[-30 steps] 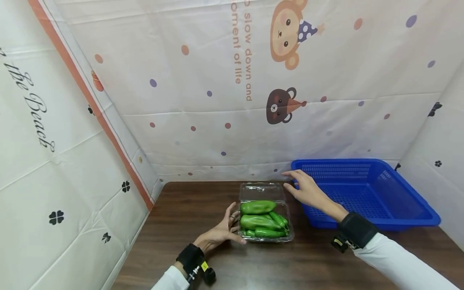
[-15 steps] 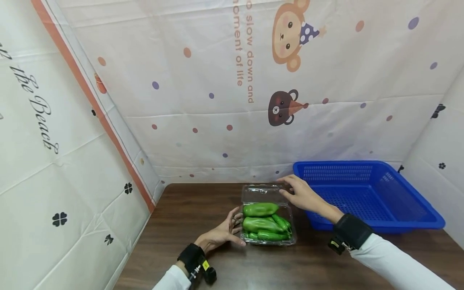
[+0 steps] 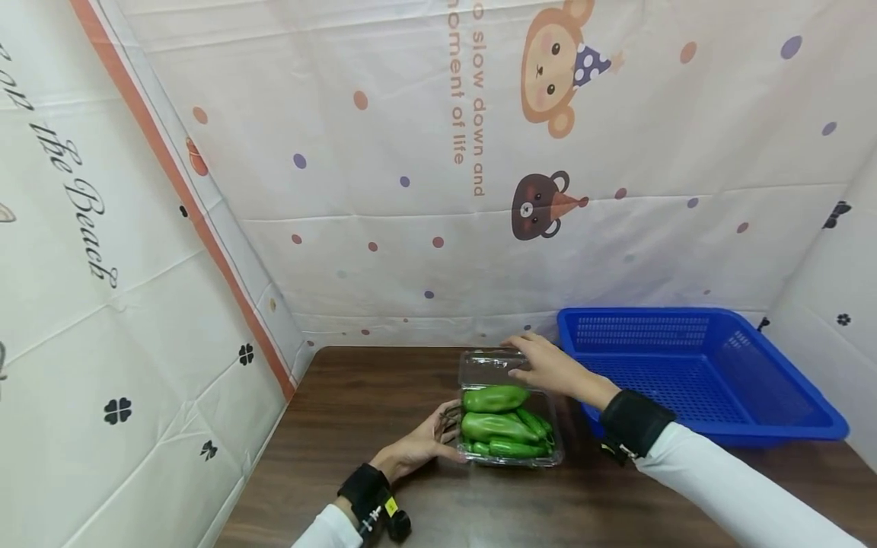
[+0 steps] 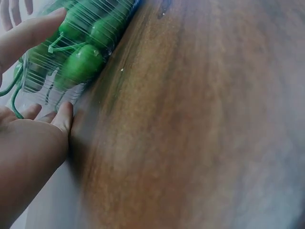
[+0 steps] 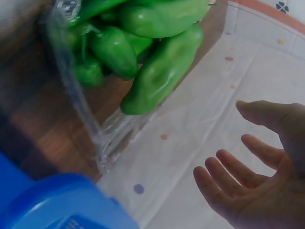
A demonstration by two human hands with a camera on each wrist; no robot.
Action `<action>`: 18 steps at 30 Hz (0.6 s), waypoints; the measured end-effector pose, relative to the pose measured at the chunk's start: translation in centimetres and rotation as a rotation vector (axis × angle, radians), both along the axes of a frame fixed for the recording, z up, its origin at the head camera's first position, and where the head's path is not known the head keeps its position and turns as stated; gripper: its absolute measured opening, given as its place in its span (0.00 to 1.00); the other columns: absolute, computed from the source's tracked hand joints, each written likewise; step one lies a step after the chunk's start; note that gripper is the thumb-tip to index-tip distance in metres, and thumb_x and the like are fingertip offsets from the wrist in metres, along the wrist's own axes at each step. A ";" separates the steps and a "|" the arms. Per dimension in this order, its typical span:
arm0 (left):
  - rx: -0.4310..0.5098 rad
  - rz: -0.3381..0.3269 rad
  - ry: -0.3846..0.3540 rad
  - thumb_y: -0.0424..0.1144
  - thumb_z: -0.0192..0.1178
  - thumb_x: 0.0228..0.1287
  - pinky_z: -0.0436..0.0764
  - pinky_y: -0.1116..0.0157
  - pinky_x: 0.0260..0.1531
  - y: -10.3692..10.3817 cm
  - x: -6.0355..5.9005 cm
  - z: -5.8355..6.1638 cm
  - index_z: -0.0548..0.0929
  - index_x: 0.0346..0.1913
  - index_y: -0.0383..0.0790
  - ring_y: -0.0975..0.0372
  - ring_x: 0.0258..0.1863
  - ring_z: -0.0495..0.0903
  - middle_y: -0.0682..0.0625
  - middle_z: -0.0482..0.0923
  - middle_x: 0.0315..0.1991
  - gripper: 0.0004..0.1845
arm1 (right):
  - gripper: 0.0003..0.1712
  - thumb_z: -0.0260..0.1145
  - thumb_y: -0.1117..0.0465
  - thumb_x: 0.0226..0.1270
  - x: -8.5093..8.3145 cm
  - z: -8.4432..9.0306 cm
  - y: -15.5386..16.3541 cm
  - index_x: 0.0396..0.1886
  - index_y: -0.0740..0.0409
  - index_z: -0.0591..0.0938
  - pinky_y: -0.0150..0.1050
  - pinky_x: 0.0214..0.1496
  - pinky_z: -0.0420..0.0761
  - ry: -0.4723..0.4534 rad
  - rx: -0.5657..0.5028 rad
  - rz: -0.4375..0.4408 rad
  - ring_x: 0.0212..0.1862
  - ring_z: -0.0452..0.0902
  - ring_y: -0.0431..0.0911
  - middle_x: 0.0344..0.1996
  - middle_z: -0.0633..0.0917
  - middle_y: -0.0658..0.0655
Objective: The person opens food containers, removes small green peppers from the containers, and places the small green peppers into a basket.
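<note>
A clear, thin plastic box (image 3: 510,426) with ribbed walls stands on the dark wood-grain counter (image 3: 384,396), just left of a blue perforated plastic basket (image 3: 692,369). Its hinged lid (image 3: 489,365) stands open at the far side. Inside lie smooth, glossy green peppers (image 3: 495,398), long and tapered, piled above the rim. The left hand (image 3: 419,445) rests against the box's left wall, fingers (image 4: 64,117) straight and relaxed, gripping nothing. The right hand (image 3: 544,367) hovers at the lid, fingers (image 5: 224,174) spread and open; contact cannot be judged. The cloth backdrop (image 3: 411,190) shows cartoon animals and reads "slow down and", "of life", "the Beach".
</note>
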State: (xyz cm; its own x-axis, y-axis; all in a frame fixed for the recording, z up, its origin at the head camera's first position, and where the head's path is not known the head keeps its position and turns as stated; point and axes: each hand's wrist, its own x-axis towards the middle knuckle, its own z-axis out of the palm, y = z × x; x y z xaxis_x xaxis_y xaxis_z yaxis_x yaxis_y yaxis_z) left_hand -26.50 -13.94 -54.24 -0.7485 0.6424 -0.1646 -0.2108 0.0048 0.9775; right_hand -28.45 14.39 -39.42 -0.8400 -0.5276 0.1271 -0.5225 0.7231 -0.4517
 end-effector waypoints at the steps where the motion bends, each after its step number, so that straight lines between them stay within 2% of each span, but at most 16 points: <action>1: 0.002 0.002 0.005 0.21 0.67 0.60 0.59 0.46 0.78 0.1 0.0 0.0 0.46 0.82 0.43 0.39 0.81 0.48 0.35 0.44 0.82 0.54 | 0.29 0.69 0.63 0.71 -0.1 -0.1 -0.2 0.68 0.65 0.74 0.62 0.62 0.77 -0.015 0.011 0.001 0.67 0.71 0.68 0.65 0.76 0.71; 6: -0.016 0.013 0.027 0.20 0.67 0.59 0.59 0.46 0.78 0.3 0.2 0.0 0.46 0.82 0.41 0.39 0.80 0.49 0.35 0.45 0.82 0.53 | 0.29 0.71 0.65 0.68 0.1 -1.5 -1.2 0.67 0.64 0.76 0.61 0.60 0.79 -0.085 0.035 0.009 0.63 0.74 0.66 0.63 0.77 0.71; 10: -0.036 0.037 0.029 0.20 0.67 0.59 0.57 0.45 0.78 0.6 0.3 0.0 0.48 0.81 0.42 0.40 0.81 0.49 0.37 0.47 0.81 0.52 | 0.28 0.72 0.64 0.67 0.4 -3.0 -1.7 0.66 0.62 0.78 0.62 0.62 0.77 -0.106 0.038 0.015 0.64 0.74 0.66 0.63 0.78 0.70; 14: -0.044 0.044 0.030 0.20 0.67 0.59 0.57 0.45 0.78 0.7 0.2 0.1 0.49 0.80 0.43 0.40 0.80 0.50 0.38 0.48 0.81 0.52 | 0.24 0.72 0.64 0.67 0.7 -4.5 -2.0 0.62 0.59 0.80 0.63 0.61 0.78 -0.082 0.042 0.036 0.64 0.75 0.66 0.61 0.79 0.68; 18: -0.051 0.038 0.034 0.20 0.67 0.60 0.59 0.45 0.78 0.7 0.2 0.0 0.50 0.80 0.44 0.40 0.80 0.52 0.38 0.48 0.81 0.52 | 0.22 0.71 0.65 0.67 0.9 -5.5 -2.3 0.61 0.58 0.81 0.61 0.57 0.80 0.001 0.094 0.085 0.59 0.77 0.63 0.58 0.81 0.66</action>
